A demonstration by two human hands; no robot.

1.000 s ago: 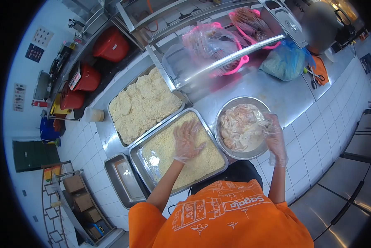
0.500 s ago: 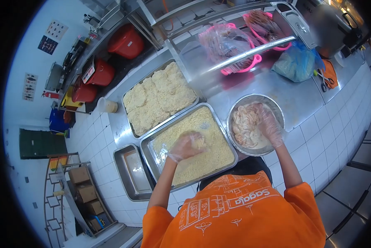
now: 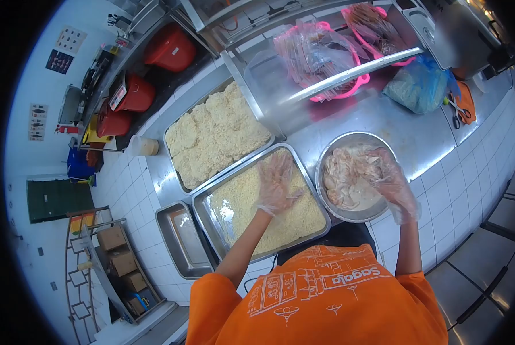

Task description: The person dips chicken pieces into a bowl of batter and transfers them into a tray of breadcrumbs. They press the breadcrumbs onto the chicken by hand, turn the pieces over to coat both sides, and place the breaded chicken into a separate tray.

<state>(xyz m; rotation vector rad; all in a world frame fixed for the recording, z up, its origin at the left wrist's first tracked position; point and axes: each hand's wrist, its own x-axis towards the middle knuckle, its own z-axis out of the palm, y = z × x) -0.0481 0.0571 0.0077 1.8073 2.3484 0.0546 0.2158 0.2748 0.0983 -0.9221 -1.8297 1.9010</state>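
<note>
The step in hand appears to be coating wet pieces in crumbs, with each hand at its own station. The crumb tray (image 3: 309, 183) sits on the bench (image 3: 409, 144), just in front of the orange shirt, and a layer of crumbs (image 3: 234, 201) covers most of its floor. The left hand (image 3: 276, 184), in a clear glove, lies palm down on the crumbs inside the crumb tray, its fingers loosely spread; nothing shows in its grasp, and I cannot tell whether a piece lies pressed under the palm. Just right of the crumb tray stands the bowl (image 3: 355, 217), where pale raw pieces (image 3: 343, 175) lie in a milky liquid. The right hand (image 3: 390, 181), gloved too, reaches in over the bowl's side farthest from the crumb tray, its fingers partly curled down among the pieces; whether it has hold of one is hidden. Beyond the crumb tray, just beside it, a second tray is heaped with what look like coated pieces (image 3: 217, 135). A small pan (image 3: 188, 253) stands left of the crumb tray. As I judge it, the next move calls for the right hand to grip one piece cleanly and let it drain, while the left stays dry.
</note>
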